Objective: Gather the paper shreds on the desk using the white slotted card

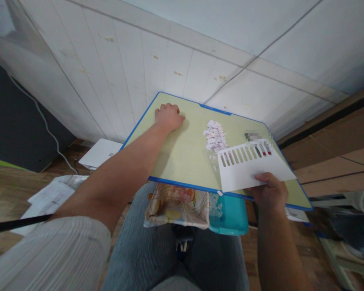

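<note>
My right hand [268, 192] grips a white card [242, 173] by its lower right part, thumb on top. A row of several rounded slots is cut along the card's far edge, and the card is held tilted over the small yellow-green table [188, 157] with a blue rim. Beside the card's upper left corner lies a pile of small white paper pieces [215, 136], some with pinkish marks. On the table's far left part rests my left hand [169, 117], holding nothing, its fingers bent and a little apart. A blurred dark item [255, 136] lies behind the card.
Below the table's near edge are a turquoise plastic container [233, 216] with white bits in it and a patterned packet [178, 206]. A white box [101, 152] and papers [53, 192] lie on the floor at left. A white panelled wall [133, 64] stands behind the table.
</note>
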`<action>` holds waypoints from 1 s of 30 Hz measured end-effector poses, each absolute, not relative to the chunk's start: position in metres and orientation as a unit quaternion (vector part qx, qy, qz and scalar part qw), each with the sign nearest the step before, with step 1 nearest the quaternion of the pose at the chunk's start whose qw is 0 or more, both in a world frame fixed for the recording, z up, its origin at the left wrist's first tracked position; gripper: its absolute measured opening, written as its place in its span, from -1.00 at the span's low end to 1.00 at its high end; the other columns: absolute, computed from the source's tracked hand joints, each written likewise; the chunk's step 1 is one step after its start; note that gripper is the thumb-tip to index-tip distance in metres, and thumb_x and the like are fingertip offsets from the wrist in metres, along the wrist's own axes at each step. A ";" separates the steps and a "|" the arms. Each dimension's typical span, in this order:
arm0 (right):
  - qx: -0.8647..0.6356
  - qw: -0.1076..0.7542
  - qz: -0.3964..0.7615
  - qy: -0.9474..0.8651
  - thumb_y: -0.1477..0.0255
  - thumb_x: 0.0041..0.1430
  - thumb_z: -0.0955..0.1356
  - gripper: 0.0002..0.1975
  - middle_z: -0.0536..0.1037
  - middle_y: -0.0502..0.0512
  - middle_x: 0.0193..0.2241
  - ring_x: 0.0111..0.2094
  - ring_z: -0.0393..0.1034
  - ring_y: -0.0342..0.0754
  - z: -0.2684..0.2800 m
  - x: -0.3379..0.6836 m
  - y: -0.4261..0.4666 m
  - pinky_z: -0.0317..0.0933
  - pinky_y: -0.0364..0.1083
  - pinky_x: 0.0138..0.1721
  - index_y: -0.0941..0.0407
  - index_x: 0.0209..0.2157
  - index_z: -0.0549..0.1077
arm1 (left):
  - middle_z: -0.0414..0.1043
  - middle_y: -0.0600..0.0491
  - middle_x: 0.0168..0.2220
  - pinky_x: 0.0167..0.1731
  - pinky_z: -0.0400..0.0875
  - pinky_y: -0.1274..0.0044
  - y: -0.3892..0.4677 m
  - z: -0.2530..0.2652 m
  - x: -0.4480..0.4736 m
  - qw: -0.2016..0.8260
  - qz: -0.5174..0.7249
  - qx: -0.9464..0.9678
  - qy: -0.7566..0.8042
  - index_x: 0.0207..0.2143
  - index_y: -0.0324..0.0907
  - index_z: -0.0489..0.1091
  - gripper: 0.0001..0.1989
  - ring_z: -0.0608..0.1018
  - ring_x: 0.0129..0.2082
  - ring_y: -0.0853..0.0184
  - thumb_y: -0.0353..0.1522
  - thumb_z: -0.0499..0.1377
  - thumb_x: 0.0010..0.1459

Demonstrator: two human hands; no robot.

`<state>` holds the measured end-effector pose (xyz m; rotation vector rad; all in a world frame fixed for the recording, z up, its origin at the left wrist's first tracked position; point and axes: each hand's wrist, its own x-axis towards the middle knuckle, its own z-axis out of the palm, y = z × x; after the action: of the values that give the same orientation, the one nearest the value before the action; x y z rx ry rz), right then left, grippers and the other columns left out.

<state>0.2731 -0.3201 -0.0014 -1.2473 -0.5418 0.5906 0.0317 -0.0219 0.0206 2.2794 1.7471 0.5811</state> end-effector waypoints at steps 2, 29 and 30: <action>-0.562 0.745 0.266 -0.241 0.39 -0.30 0.53 -0.48 0.47 -0.11 -0.46 -0.61 0.30 -0.13 -0.001 0.275 -0.320 0.13 -0.19 -0.75 0.05 -0.16 0.61 | 0.57 -0.28 0.47 0.54 0.36 0.00 -0.022 0.021 0.032 0.107 0.199 0.773 0.593 0.33 -0.13 0.69 -0.46 0.47 0.53 -0.21 -0.15 0.20 0.46; -0.571 0.741 0.262 -0.235 0.42 -0.28 0.56 -0.53 0.49 -0.14 -0.49 -0.59 0.28 -0.12 0.001 0.274 -0.319 0.16 -0.16 -0.72 0.01 -0.19 0.60 | 0.57 -0.22 0.48 0.55 0.32 0.01 -0.022 0.021 0.031 0.117 0.198 0.770 0.595 0.35 -0.01 0.69 -0.48 0.44 0.53 -0.22 -0.14 0.22 0.46; -0.571 0.739 0.264 -0.239 0.42 -0.28 0.57 -0.54 0.51 -0.13 -0.48 -0.59 0.28 -0.12 0.001 0.274 -0.318 0.18 -0.16 -0.71 0.01 -0.21 0.59 | 0.57 -0.23 0.48 0.54 0.33 0.01 -0.023 0.022 0.031 0.115 0.196 0.770 0.596 0.35 -0.02 0.69 -0.48 0.44 0.53 -0.21 -0.14 0.22 0.46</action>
<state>0.2739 -0.3181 0.0013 -1.2536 -0.5246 0.5787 0.0314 -0.0225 0.0219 2.2575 1.7463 0.5743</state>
